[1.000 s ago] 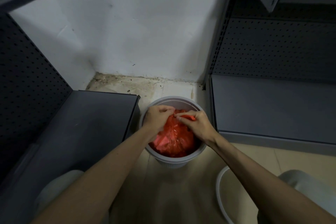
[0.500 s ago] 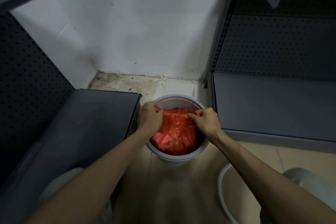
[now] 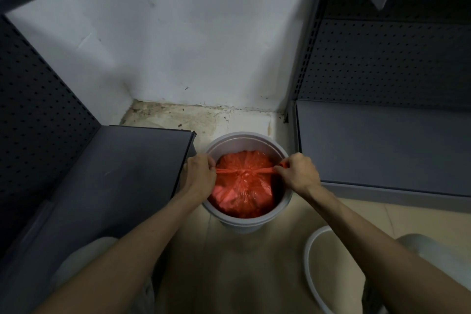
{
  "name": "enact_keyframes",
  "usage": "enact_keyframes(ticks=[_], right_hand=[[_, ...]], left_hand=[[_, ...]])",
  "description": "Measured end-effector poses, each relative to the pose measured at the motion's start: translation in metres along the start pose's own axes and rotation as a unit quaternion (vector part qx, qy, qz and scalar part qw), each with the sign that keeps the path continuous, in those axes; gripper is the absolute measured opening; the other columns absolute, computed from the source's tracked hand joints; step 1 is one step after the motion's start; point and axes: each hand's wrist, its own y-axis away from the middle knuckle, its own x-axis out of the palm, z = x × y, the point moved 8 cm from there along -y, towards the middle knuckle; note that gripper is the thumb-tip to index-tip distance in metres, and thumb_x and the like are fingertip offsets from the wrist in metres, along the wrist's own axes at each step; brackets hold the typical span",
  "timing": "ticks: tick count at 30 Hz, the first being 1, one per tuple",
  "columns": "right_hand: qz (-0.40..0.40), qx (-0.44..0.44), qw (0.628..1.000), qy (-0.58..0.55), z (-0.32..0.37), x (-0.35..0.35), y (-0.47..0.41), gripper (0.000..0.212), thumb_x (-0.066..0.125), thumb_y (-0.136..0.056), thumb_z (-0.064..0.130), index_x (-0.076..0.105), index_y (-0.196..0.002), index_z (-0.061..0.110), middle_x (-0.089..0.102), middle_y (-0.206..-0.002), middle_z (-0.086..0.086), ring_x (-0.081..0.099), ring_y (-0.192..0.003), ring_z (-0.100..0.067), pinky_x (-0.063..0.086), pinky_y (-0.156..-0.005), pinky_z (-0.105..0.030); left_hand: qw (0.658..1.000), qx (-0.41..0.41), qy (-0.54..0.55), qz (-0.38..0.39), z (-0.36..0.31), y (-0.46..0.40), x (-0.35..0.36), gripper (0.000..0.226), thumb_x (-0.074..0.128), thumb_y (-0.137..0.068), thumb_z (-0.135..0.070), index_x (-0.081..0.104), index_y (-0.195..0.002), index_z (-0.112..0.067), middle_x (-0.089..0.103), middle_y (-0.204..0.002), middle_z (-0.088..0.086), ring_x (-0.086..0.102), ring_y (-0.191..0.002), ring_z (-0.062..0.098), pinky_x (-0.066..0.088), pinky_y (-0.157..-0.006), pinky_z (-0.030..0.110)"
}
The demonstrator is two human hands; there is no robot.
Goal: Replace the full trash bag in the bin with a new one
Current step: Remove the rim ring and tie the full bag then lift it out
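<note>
in the head view, the red trash bag [image 3: 242, 186] is sitting down inside the round grey bin [image 3: 281, 208], which is standing on the tiled floor [image 3: 229, 262] in a corner between two dark metal shelving units [image 3: 114, 173]. the left hand [image 3: 201, 176] is closing tight around one twisted ear of the bag at the bin's left rim, and the right hand [image 3: 298, 173] is gripping the other ear at the right rim. the two ears are stretching taut and level across the bag's top, meeting at a knot [image 3: 242, 172] in the middle; the hands are pulling outward in opposite directions, seemingly to cinch that knot so the contents are not spilling on the way out. a white ring [image 3: 309, 257], perhaps the bin's bag-holding rim, is lying on the floor just right of the bin, likely set aside to free the bag. no new bag is showing.
</note>
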Motion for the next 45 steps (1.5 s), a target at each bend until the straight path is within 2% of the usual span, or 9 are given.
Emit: enact_keyframes(ticks=[2,5,7,9,14,25,33,39,45], right_hand=[[-0.018,-0.034,0.998,0.055,0.009,-0.003,0.001,0.021,0.062,-0.089,0.035,0.07,-0.091,0.016,0.068,-0.097,-0.007,0.065,-0.096,-0.028,0.054,-0.083,-0.043],[-0.068,-0.13,0.982,0.12,0.031,-0.011,0.005,0.046,0.063,-0.086,0.044,0.059,-0.123,0.018,0.056,-0.116,-0.008,0.05,-0.111,-0.027,0.045,-0.092,-0.042],[-0.08,-0.213,0.96,0.166,0.052,-0.008,0.009,0.051,0.062,-0.084,0.048,0.056,-0.126,0.019,0.053,-0.122,-0.008,0.046,-0.114,-0.027,0.037,-0.097,-0.04],[-0.033,-0.264,0.944,0.197,0.068,0.008,0.011,0.055,0.061,-0.083,0.053,0.055,-0.128,0.021,0.052,-0.127,-0.007,0.043,-0.12,-0.026,0.031,-0.102,-0.039],[0.068,-0.257,0.921,0.285,0.07,0.05,0.009,0.064,0.062,-0.081,0.056,0.051,-0.13,0.016,0.049,-0.132,-0.01,0.042,-0.123,-0.031,0.029,-0.107,-0.045],[0.025,-0.266,0.934,0.235,0.06,0.056,0.002,0.036,0.05,-0.093,0.037,0.059,-0.126,0.023,0.052,-0.124,-0.005,0.045,-0.116,-0.026,0.033,-0.099,-0.041],[0.016,-0.318,0.928,0.193,0.07,0.045,0.004,0.03,0.046,-0.095,0.029,0.06,-0.119,0.017,0.057,-0.118,-0.005,0.054,-0.107,-0.026,0.04,-0.095,-0.037],[0.03,-0.323,0.935,0.144,0.098,-0.008,0.024,0.028,0.049,-0.095,0.027,0.061,-0.118,0.016,0.056,-0.12,-0.005,0.055,-0.111,-0.025,0.044,-0.095,-0.04],[0.001,-0.348,0.931,0.11,0.159,-0.105,0.061,0.023,0.051,-0.096,0.023,0.064,-0.111,0.013,0.058,-0.109,-0.004,0.057,-0.098,-0.024,0.049,-0.08,-0.038]], left_hand=[[0.998,0.033,-0.059,0.008,-0.007,-0.002,-0.005,0.012,0.059,-0.091,-0.016,0.068,-0.098,-0.015,0.069,-0.099,0.005,0.064,-0.087,0.021,0.052,-0.071,0.034],[0.981,0.133,-0.139,-0.012,-0.026,-0.005,-0.012,0.029,0.055,-0.092,-0.028,0.057,-0.117,-0.015,0.058,-0.112,0.004,0.053,-0.103,0.021,0.046,-0.078,0.034],[0.964,0.22,-0.149,0.003,-0.043,-0.003,-0.008,0.041,0.054,-0.091,-0.035,0.053,-0.128,-0.016,0.055,-0.122,0.004,0.048,-0.111,0.021,0.044,-0.088,0.036],[0.94,0.287,-0.165,0.084,-0.054,0.0,0.009,0.055,0.055,-0.091,-0.045,0.046,-0.138,-0.018,0.051,-0.137,0.002,0.043,-0.124,0.02,0.039,-0.103,0.039],[0.901,0.298,-0.239,0.205,-0.045,0.002,0.045,0.076,0.055,-0.086,-0.06,0.034,-0.149,-0.022,0.036,-0.153,-0.002,0.03,-0.14,0.019,0.023,-0.116,0.046],[0.94,0.285,-0.137,0.129,-0.039,0.007,0.052,0.04,0.062,-0.089,-0.043,0.057,-0.124,-0.024,0.054,-0.126,-0.007,0.045,-0.117,0.015,0.037,-0.102,0.037],[0.931,0.327,-0.13,0.096,-0.049,0.004,0.04,0.026,0.051,-0.096,-0.038,0.061,-0.112,-0.02,0.057,-0.114,-0.005,0.048,-0.107,0.014,0.045,-0.09,0.032],[0.932,0.326,-0.111,0.115,-0.087,0.009,-0.015,0.031,0.05,-0.097,-0.038,0.064,-0.118,-0.019,0.057,-0.115,-0.007,0.047,-0.112,0.011,0.046,-0.09,0.031],[0.933,0.324,-0.128,0.088,-0.154,0.014,-0.118,0.03,0.057,-0.089,-0.042,0.067,-0.104,-0.018,0.06,-0.106,-0.009,0.051,-0.103,0.011,0.051,-0.079,0.034]])
